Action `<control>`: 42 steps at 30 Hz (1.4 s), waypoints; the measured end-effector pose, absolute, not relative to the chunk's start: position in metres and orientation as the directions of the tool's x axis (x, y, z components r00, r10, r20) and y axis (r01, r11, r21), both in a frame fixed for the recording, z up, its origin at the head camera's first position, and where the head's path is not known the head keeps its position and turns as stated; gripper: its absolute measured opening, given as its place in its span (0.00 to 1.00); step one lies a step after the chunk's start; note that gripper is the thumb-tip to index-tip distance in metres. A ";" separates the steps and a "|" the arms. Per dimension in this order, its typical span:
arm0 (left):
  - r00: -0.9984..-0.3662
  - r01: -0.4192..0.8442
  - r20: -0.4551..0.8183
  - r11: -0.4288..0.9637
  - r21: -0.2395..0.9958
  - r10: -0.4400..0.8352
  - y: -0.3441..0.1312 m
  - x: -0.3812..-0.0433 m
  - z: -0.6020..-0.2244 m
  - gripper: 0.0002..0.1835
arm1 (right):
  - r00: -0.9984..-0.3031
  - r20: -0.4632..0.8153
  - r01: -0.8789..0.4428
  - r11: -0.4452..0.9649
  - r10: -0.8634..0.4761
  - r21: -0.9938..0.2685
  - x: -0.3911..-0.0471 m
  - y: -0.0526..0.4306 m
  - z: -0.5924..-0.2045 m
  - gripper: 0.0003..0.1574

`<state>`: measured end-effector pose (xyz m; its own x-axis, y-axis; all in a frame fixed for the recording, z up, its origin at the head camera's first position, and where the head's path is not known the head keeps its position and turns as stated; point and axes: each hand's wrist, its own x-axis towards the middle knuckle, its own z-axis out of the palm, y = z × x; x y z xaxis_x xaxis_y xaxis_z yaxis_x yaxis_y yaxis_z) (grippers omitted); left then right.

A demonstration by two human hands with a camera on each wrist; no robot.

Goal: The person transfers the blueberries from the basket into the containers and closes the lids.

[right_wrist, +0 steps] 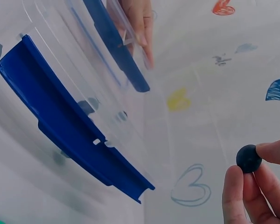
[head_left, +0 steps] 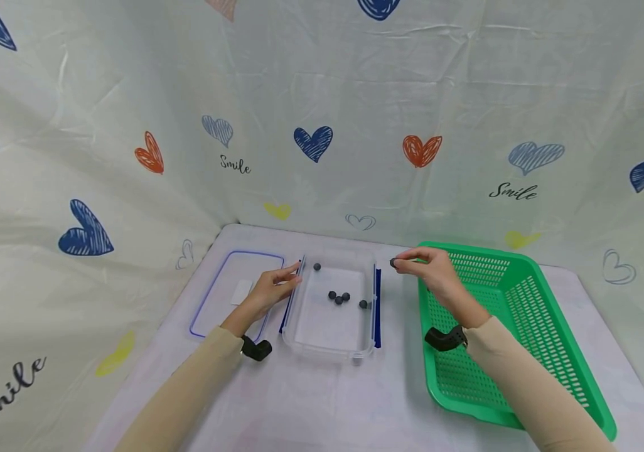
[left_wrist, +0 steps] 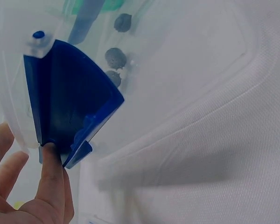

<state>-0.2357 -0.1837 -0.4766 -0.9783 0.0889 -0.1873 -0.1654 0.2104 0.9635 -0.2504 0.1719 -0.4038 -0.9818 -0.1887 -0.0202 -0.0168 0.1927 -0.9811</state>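
Observation:
A clear plastic container (head_left: 327,346) with blue side latches stands mid-table. Several blueberries (head_left: 339,300) lie spread over its floor. At the container's left wall, my left hand (head_left: 268,290) grips the side near the rim. In the left wrist view, one finger presses the lower end of a hanging blue latch (left_wrist: 67,93). My right hand (head_left: 434,271) is raised between the container and a green basket (head_left: 432,383), pinching one blueberry (right_wrist: 248,158) between thumb and fingertips. The other blue latch (right_wrist: 60,107) hangs down on the container's right side.
A clear lid with a blue rim (head_left: 204,300) lies flat to the left of the container, partly under my left forearm. The slatted green basket fills the right of the table, beneath my right forearm. A heart-printed sheet (head_left: 322,188) rises behind the table.

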 end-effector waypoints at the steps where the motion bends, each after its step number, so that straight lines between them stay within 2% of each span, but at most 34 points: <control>1: -0.978 -0.165 -0.187 0.211 0.963 0.090 -0.184 -0.236 -0.477 0.28 | -0.981 -0.024 -0.015 0.194 -0.195 -0.981 -0.250 0.171 -0.404 0.18; 13: -0.977 -0.167 -0.191 0.213 0.963 0.099 -0.184 -0.234 -0.475 0.29 | -0.962 -0.045 -0.015 0.218 -0.269 -0.976 -0.251 0.156 -0.414 0.20; 20: -0.977 -0.170 -0.193 0.216 0.962 0.090 -0.184 -0.234 -0.474 0.28 | -0.957 -0.046 -0.026 0.242 -0.288 -0.970 -0.248 0.147 -0.416 0.17; 30: -0.977 -0.165 -0.188 0.211 0.964 0.096 -0.185 -0.234 -0.475 0.28 | -0.958 -0.049 -0.024 0.249 -0.284 -0.968 -0.247 0.142 -0.416 0.23; 42: -0.978 -0.158 -0.184 0.223 0.962 0.100 -0.184 -0.234 -0.474 0.28 | -0.968 -0.039 -0.026 0.252 -0.247 -0.967 -0.252 0.153 -0.413 0.19</control>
<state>-0.2338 -0.1844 -0.4738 -0.9778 0.1000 -0.1841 -0.1584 0.2225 0.9620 -0.2516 0.1529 -0.4134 -0.9683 -0.2466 -0.0386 -0.0255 0.2516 -0.9675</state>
